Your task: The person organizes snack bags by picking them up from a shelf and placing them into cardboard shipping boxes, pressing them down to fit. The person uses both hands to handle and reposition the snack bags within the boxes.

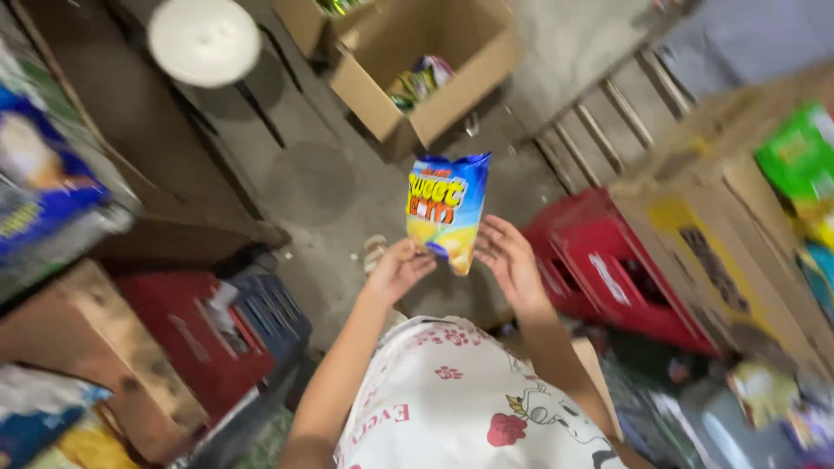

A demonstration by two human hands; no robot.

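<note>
Above a grey concrete floor [330, 182], centre frame: small blue-and-yellow glossy plastic snack bag [447, 210], upright, slightly tilted, held at chest height.

L hand [398, 271]: grip pinching bag's lower edge, fingers curled. R hand [506, 259]: fingers spread, palm open just beside bag's lower R corner; contact w/ bag unclear.

Surroundings: open brown cardboard box [434, 65] on floor beyond bag, colourful packets inside. Round white stool seat [203, 39] upper L, well apart. Red plastic crate [608, 269] to R of hands; second red crate [200, 339] w/ dark blue crate [274, 313] lower L. Tall brown carton w/ yellow panel [712, 243] far R, green packs on top, blurred. Blue-and-white packets [39, 182] on L shelf, blurred.
</note>
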